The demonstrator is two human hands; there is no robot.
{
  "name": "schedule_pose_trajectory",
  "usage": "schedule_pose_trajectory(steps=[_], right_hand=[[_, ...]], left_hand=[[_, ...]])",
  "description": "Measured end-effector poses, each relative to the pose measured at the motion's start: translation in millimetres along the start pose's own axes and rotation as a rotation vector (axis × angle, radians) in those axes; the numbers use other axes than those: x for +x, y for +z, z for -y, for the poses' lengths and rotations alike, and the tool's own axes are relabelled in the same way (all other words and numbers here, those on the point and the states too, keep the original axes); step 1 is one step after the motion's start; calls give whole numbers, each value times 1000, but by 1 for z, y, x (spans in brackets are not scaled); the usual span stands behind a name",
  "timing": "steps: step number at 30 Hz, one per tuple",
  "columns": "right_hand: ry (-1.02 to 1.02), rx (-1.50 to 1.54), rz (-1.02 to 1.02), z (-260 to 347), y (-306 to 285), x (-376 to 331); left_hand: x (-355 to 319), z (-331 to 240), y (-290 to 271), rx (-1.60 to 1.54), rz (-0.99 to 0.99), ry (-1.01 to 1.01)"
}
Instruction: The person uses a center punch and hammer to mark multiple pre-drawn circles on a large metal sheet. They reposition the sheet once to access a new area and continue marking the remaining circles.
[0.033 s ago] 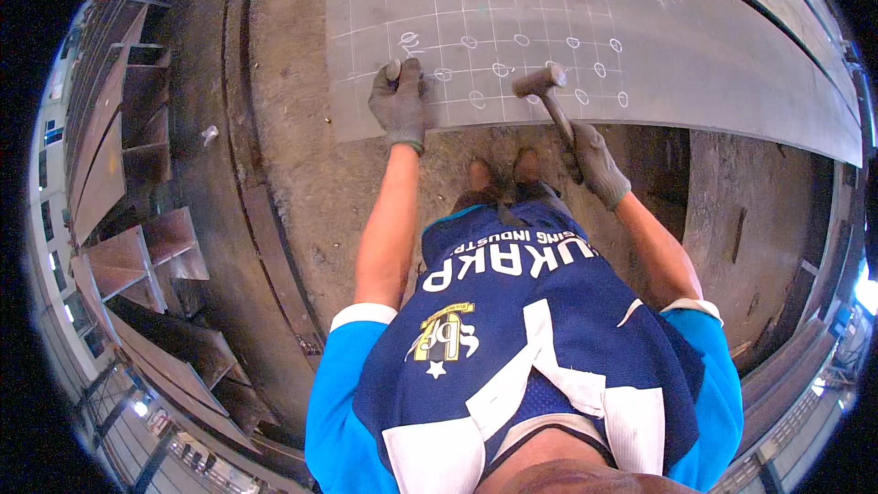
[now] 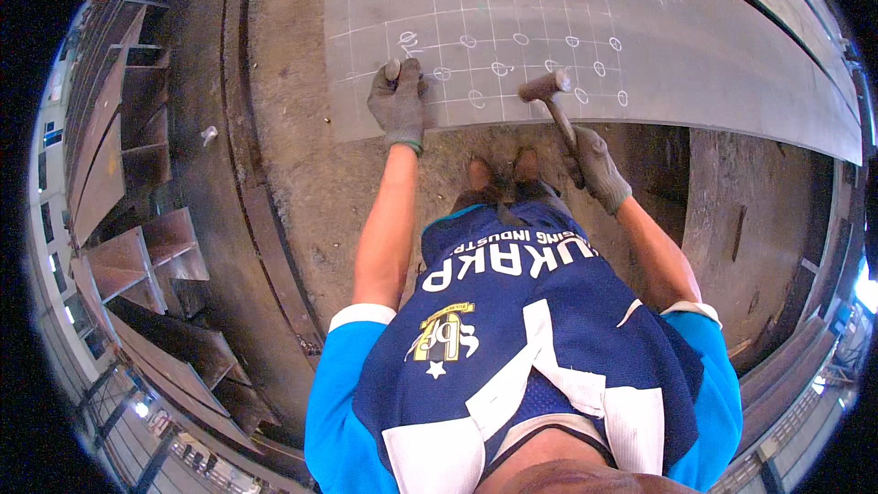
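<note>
A broad grey steel plate [image 2: 732, 64] lies in front of me, marked with a white chalk grid and small circles where lines cross. Over its near left part, my gloved left hand [image 2: 397, 105] is closed around a metal punch [image 2: 392, 69]. Only the punch's rounded top shows; its lower end is hidden by the hand. My gloved right hand [image 2: 598, 169] grips the handle of a hammer [image 2: 546, 85] near the plate's near edge. The hammer's head is over the chalk grid, to the right of the punch and apart from it.
My shoes [image 2: 526, 167] stand on a brown, dirty floor [image 2: 293, 110] just short of the plate. To the left run a long steel rail [image 2: 236, 64] and several steel beams [image 2: 119, 261]. A crumpled white scrap [image 2: 209, 135] lies near the rail.
The hammer's head has shifted slightly to the right and toward me, with my right hand still on its handle. My left hand has stayed almost in place.
</note>
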State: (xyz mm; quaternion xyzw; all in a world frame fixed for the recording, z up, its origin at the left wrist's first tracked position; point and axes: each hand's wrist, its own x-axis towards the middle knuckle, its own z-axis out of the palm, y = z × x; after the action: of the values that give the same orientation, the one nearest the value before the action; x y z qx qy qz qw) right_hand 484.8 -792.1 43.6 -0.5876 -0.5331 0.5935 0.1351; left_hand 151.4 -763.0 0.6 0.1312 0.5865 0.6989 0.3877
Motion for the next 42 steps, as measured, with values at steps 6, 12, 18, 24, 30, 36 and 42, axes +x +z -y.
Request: schedule_pose_trajectory(steps=[6, 12, 18, 24, 30, 36, 42], right_hand=[[118, 177, -81, -44, 4, -11], [106, 112, -111, -39, 4, -12], [97, 211, -81, -33, 5, -15], [39, 89, -73, -50, 1, -6], [92, 171, -93, -38, 3, -12], [-91, -46, -105, -64, 0, 1], [-712, -415, -173, 38, 8, 33]], left_hand=[[0, 5, 0, 127, 94, 26], [9, 8, 10, 168, 119, 51], [7, 6, 16, 291, 119, 86], [18, 17, 7, 390, 140, 168], [13, 10, 12, 467, 133, 170], [8, 5, 19, 525, 141, 188], [12, 7, 10, 614, 227, 214]])
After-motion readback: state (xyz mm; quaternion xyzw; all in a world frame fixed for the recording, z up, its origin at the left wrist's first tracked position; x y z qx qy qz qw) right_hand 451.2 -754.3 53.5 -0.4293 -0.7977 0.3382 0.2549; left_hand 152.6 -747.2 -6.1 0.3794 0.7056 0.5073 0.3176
